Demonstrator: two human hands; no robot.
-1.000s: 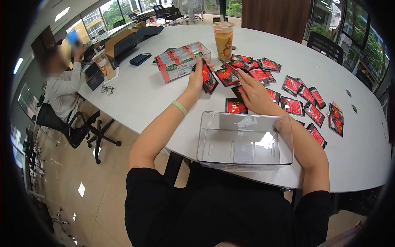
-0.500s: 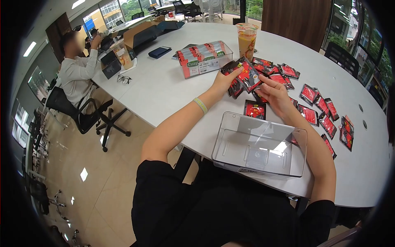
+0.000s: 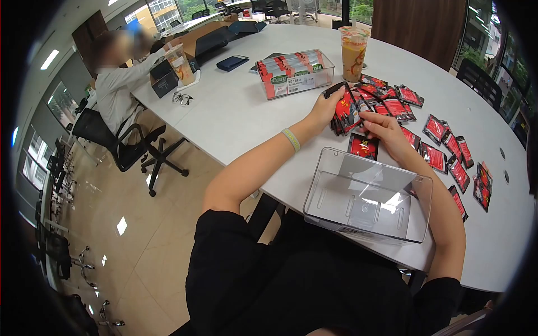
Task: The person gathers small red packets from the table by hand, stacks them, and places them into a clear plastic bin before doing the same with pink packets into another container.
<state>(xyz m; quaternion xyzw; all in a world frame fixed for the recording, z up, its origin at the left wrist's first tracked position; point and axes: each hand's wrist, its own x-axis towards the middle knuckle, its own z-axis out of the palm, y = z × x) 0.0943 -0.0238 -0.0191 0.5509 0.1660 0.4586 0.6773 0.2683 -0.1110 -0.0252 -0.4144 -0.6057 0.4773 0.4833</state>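
Observation:
A small stack of red and black packets (image 3: pixel 348 112) is gripped by my left hand (image 3: pixel 324 111), the thumb over its top. My right hand (image 3: pixel 386 133) pinches the stack's right edge between thumb and fingers. Just under the hands, a single red packet (image 3: pixel 363 147) lies flat on the table. More red and black packets (image 3: pixel 399 108) are heaped behind my right hand, and others (image 3: pixel 434 155) are scattered to its right. Close to my body, between my forearms, stands a clear plastic bin (image 3: pixel 350 221) with nothing in it.
Behind my hands is a clear box (image 3: pixel 302 87) of red and white packs, beside a drink cup (image 3: pixel 353 56). Farther left on the white table (image 3: pixel 224 123) are glasses (image 3: pixel 182 99), a dark box (image 3: pixel 164 80), another cup (image 3: pixel 180 66) and a wallet (image 3: pixel 232 63). A person (image 3: pixel 115 92) sits there.
The view has shifted, moving everything rightward in the picture. My hands have turned the held packets more upright and closer together. The seated person's arm has lowered toward the cup.

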